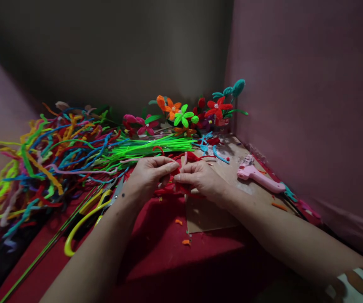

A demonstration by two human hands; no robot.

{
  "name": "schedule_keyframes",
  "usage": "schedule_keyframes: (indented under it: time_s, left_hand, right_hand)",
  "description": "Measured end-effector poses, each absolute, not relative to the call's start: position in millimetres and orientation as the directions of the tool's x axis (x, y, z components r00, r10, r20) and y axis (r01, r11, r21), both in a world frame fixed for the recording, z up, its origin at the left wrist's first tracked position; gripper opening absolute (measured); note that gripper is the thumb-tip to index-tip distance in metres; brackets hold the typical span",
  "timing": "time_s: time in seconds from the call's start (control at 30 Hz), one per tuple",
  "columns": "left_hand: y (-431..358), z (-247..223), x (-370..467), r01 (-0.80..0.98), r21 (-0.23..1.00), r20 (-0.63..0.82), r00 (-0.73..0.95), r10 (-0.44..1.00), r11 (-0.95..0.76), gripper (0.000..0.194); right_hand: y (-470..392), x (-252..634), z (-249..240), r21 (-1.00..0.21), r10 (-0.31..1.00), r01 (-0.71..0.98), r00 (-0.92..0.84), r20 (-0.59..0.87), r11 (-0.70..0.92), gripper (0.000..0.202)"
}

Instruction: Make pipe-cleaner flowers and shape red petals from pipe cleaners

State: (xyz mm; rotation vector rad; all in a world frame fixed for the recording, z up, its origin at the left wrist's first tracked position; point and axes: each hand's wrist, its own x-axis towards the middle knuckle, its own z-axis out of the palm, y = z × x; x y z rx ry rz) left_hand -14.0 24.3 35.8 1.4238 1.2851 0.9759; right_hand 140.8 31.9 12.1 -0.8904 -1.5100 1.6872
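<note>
My left hand point(151, 174) and my right hand point(202, 179) meet near the middle of the view, fingertips almost touching. Both are closed in a pinch around a red fuzzy stem piece point(177, 170), which the fingers mostly cover. More red fuzzy stems point(194, 157) lie just behind and below the fingers. Beyond my hands is a bundle of bright green stems point(153, 145). Yellow-handled scissors point(88, 216) lie beside my left forearm, their blades partly hidden by it.
A large tangle of coloured stems point(58, 147) covers the left side. Fuzzy flowers point(184, 115) stand along the back. A pink glue gun point(260, 179) rests on cardboard point(213, 216) at the right. Orange scraps point(186, 242) dot the red surface point(156, 261). Walls rise behind and right.
</note>
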Motion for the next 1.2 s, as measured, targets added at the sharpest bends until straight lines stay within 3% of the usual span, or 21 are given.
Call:
schedule_keyframes:
  time_s: [0.2, 0.27, 0.37, 0.43, 0.5, 0.6, 0.7, 0.83, 0.97, 1.2]
  left_hand:
    - [21.4, 34.8, -11.2, 0.341, 0.938, 0.031, 0.083, 0.996, -0.058, 0.021]
    - [18.0, 34.5, -7.1, 0.490, 0.852, 0.203, 0.014, 0.979, -0.184, 0.019]
    - [14.2, 32.7, -1.4, 0.711, 0.599, 0.520, 0.005, 0.854, -0.368, 0.015]
    - [14.0, 31.7, 0.0, 0.747, 0.537, 0.586, 0.003, 0.810, -0.391, 0.013]
    - [15.7, 31.7, -0.7, 0.675, 0.661, 0.480, -0.045, 0.876, -0.327, 0.015]
    - [19.0, 32.5, -3.0, 0.414, 0.904, 0.115, -0.004, 0.993, -0.103, 0.023]
    - [19.8, 31.9, -2.9, 0.241, 0.970, -0.045, 0.061, 0.997, 0.029, 0.027]
    - [19.8, 29.2, -0.7, 0.116, 0.993, -0.025, -0.029, 0.999, 0.028, 0.028]
    - [21.7, 27.8, -1.4, 0.098, 0.995, -0.021, -0.021, 1.000, 0.023, 0.031]
    - [24.5, 31.5, -7.4, 0.164, 0.984, 0.099, -0.154, 0.983, -0.073, 0.022]
  right_hand:
    - [33.1, 139.9, 10.0, -0.994, 0.857, -0.072, -0.514, -0.030, -0.077, 0.013]
    - [33.9, 138.7, 9.2, -0.991, 0.860, -0.094, -0.508, -0.033, -0.093, 0.014]
    - [34.0, 136.7, 8.7, -0.981, 0.869, -0.138, -0.493, -0.052, -0.137, 0.013]
    - [33.9, 136.0, 8.5, -0.972, 0.869, -0.162, -0.491, -0.068, -0.168, 0.009]
    - [34.1, 136.3, 8.0, -0.968, 0.866, -0.170, -0.493, -0.079, -0.185, 0.007]
    - [35.2, 138.1, 7.0, -0.974, 0.872, -0.148, -0.483, -0.081, -0.173, 0.007]
    - [36.1, 139.3, 6.1, -0.986, 0.890, -0.121, -0.452, -0.050, -0.117, 0.010]
    - [36.3, 137.0, 4.5, -0.989, 0.887, -0.135, -0.461, 0.016, -0.052, 0.014]
    - [36.6, 134.4, 1.8, -0.988, 0.885, -0.157, -0.461, 0.067, -0.007, 0.019]
    - [25.3, 135.4, 6.5, -0.998, 0.863, -0.025, -0.504, -0.032, -0.051, 0.022]
